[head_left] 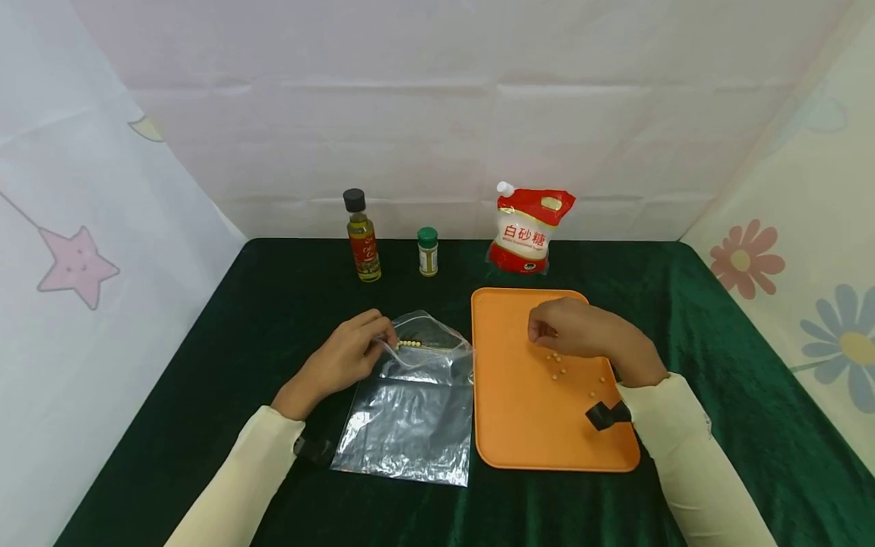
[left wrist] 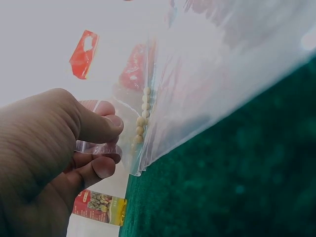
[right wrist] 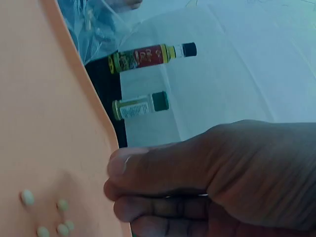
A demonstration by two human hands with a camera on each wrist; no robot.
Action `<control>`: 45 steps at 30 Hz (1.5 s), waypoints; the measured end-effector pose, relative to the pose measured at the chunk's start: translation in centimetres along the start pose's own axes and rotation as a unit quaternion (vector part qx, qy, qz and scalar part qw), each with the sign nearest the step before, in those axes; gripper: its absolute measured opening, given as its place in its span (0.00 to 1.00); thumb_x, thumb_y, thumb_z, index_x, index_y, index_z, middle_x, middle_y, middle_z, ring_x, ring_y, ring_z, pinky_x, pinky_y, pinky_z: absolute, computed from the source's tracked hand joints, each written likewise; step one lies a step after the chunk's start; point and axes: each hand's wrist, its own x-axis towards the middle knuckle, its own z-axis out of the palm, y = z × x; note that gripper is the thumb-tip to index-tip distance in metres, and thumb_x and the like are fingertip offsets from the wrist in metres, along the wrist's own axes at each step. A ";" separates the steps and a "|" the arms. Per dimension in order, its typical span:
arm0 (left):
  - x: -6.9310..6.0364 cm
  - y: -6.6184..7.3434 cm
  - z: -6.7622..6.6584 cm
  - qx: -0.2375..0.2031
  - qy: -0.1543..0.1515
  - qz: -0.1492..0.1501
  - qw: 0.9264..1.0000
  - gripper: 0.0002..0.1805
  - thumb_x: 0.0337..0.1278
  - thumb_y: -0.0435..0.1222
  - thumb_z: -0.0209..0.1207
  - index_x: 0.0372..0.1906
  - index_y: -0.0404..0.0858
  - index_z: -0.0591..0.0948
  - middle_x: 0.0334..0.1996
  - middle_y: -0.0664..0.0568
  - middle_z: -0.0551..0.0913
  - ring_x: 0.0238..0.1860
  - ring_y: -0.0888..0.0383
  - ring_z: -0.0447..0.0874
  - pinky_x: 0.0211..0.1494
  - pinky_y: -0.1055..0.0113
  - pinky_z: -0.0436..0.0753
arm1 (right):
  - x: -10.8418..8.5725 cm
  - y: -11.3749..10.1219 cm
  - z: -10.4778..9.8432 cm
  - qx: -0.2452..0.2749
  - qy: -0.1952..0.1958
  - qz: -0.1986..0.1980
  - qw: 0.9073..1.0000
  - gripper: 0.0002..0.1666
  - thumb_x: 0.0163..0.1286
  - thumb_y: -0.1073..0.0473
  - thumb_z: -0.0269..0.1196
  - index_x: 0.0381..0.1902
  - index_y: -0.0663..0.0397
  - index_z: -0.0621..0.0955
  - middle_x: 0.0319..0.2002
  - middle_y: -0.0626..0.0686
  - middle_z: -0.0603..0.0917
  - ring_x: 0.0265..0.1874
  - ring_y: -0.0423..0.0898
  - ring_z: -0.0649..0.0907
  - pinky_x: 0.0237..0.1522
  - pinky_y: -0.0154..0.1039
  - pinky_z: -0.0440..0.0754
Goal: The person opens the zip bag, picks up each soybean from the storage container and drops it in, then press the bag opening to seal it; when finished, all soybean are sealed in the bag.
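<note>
My left hand (head_left: 352, 349) pinches the rim of a clear zip-top bag (head_left: 417, 425) between thumb and fingers. The bag lies on the dark green cloth, its mouth partly spread. Inside it, a short row of pale yellow soybeans (left wrist: 143, 116) shows close to the left fingertips. Over the orange tray (head_left: 513, 425) hovers my right hand (head_left: 574, 328), fingers curled and thumb pressed to the index finger. No bean is visible between those fingertips. Several loose soybeans (head_left: 557, 371) are scattered on the tray below and beside the right hand.
Behind the bag stand an oil bottle (head_left: 364, 247) with a black cap and a small green-capped jar (head_left: 428, 252). A red and white sugar pouch (head_left: 525, 230) is upright behind the tray. Light patterned sheets (head_left: 369, 114) hang around the table's back and sides.
</note>
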 end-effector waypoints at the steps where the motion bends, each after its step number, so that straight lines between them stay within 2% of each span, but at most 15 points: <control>1: 0.0 0.0 0.0 0.001 -0.001 -0.001 1.000 0.14 0.58 0.21 0.59 0.40 0.43 0.81 0.39 0.57 0.76 0.42 0.64 0.79 0.44 0.67 0.84 | -0.1 0.3 0.0 -0.004 -0.014 0.010 1.000 0.03 0.68 0.64 0.67 0.36 0.51 0.82 0.29 0.44 0.77 0.31 0.42 0.76 0.35 0.35 0.79; 11: 0.0 0.0 0.1 0.004 -0.002 -0.003 1.000 0.14 0.59 0.21 0.58 0.40 0.43 0.80 0.39 0.57 0.76 0.40 0.64 0.78 0.44 0.67 0.83 | 0.4 1.1 1.1 0.014 -0.099 0.077 0.992 0.08 0.66 0.68 0.67 0.34 0.50 0.81 0.29 0.47 0.76 0.33 0.45 0.76 0.34 0.36 0.77; 15: 0.1 -0.1 0.0 0.005 -0.003 -0.003 1.000 0.14 0.59 0.21 0.59 0.40 0.43 0.80 0.39 0.57 0.76 0.41 0.64 0.78 0.45 0.67 0.83 | 0.8 0.9 1.3 0.003 -0.104 0.068 0.992 0.09 0.65 0.69 0.67 0.32 0.50 0.80 0.28 0.47 0.75 0.32 0.45 0.75 0.34 0.37 0.76; 19: 0.1 0.0 0.0 0.006 -0.004 -0.004 1.000 0.13 0.59 0.21 0.59 0.40 0.43 0.80 0.39 0.57 0.76 0.42 0.64 0.78 0.45 0.67 0.83 | 0.8 1.0 1.2 -0.005 -0.088 0.051 0.995 0.08 0.66 0.68 0.67 0.33 0.49 0.81 0.29 0.47 0.76 0.33 0.45 0.75 0.35 0.37 0.77; 22: 0.1 0.1 -0.1 0.005 -0.005 -0.007 1.000 0.13 0.59 0.21 0.59 0.40 0.43 0.80 0.39 0.57 0.76 0.42 0.64 0.78 0.45 0.67 0.83 | 0.8 1.1 1.0 -0.002 -0.060 0.044 0.997 0.06 0.67 0.67 0.67 0.34 0.50 0.81 0.29 0.47 0.76 0.32 0.44 0.76 0.34 0.36 0.77; 26: 0.1 0.1 -0.1 0.003 -0.007 -0.010 1.000 0.13 0.59 0.21 0.59 0.40 0.43 0.80 0.39 0.57 0.76 0.42 0.64 0.78 0.45 0.67 0.83 | 0.9 1.0 0.8 0.005 -0.001 0.028 1.000 0.03 0.68 0.65 0.67 0.36 0.53 0.82 0.29 0.47 0.77 0.31 0.45 0.77 0.34 0.37 0.80; 32: 0.1 0.0 -0.1 0.002 -0.007 -0.009 1.000 0.13 0.60 0.21 0.59 0.41 0.43 0.80 0.39 0.57 0.76 0.42 0.64 0.78 0.45 0.67 0.83 | 1.1 0.8 0.7 -0.009 0.100 0.020 0.995 0.07 0.67 0.62 0.69 0.43 0.53 0.84 0.35 0.47 0.80 0.36 0.47 0.78 0.44 0.42 0.84; 37: 0.1 0.0 0.0 0.002 -0.006 -0.005 1.000 0.13 0.60 0.22 0.59 0.41 0.43 0.80 0.40 0.57 0.76 0.42 0.64 0.79 0.45 0.67 0.83 | 1.2 0.9 0.7 -0.009 0.174 0.002 0.985 0.08 0.69 0.61 0.67 0.45 0.53 0.84 0.38 0.49 0.82 0.37 0.47 0.79 0.44 0.43 0.85; 40: 0.1 0.0 0.0 0.003 -0.004 -0.002 1.000 0.13 0.60 0.22 0.60 0.40 0.43 0.80 0.40 0.58 0.76 0.43 0.64 0.79 0.45 0.67 0.83 | 1.2 1.0 0.8 0.008 0.215 -0.007 0.977 0.08 0.70 0.61 0.66 0.45 0.53 0.83 0.39 0.49 0.83 0.37 0.46 0.80 0.45 0.46 0.84; 45: 0.0 0.0 0.0 0.001 -0.003 -0.003 1.000 0.13 0.60 0.22 0.60 0.40 0.44 0.80 0.39 0.58 0.76 0.43 0.64 0.79 0.45 0.68 0.83 | 1.3 1.0 0.9 0.056 0.291 -0.040 0.954 0.08 0.69 0.62 0.67 0.45 0.52 0.82 0.39 0.48 0.83 0.38 0.45 0.81 0.46 0.48 0.84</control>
